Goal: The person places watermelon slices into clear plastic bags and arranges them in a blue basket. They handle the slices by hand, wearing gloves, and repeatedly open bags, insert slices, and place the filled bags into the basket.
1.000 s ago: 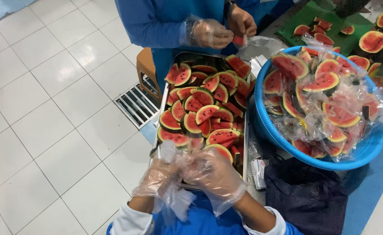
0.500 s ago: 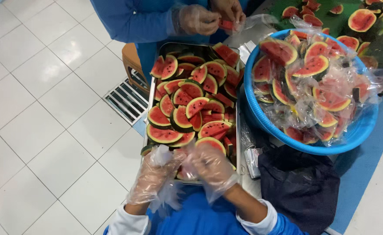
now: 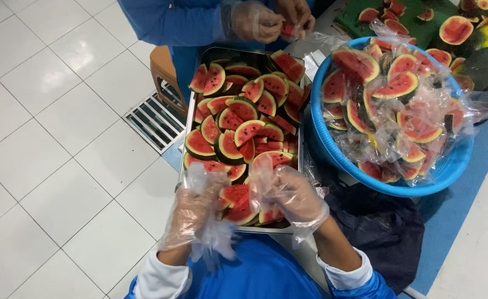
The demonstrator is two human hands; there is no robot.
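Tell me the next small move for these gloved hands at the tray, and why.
Probably close the right hand on one watermelon slice at the near end of the metal tray and lift it. Both gloved hands, the left hand too, hover there, seemingly holding none, and bagged slices already fill the blue tub.

Floor (image 3: pixel 50 111): large white glossy tiles, thin grey grout lines, covers the left half of view.
Light: soft, even; pale reflections on the tiles.
Drain grate (image 3: pixel 155 123): slatted metal, set into the floor, just beside the worktop edge.
Stool (image 3: pixel 165 71): brown plastic, near the grate, partly hidden.
Blue surface (image 3: pixel 454 205): runs along the right side.
Far right corner (image 3: pixel 482 254): pale, plain.
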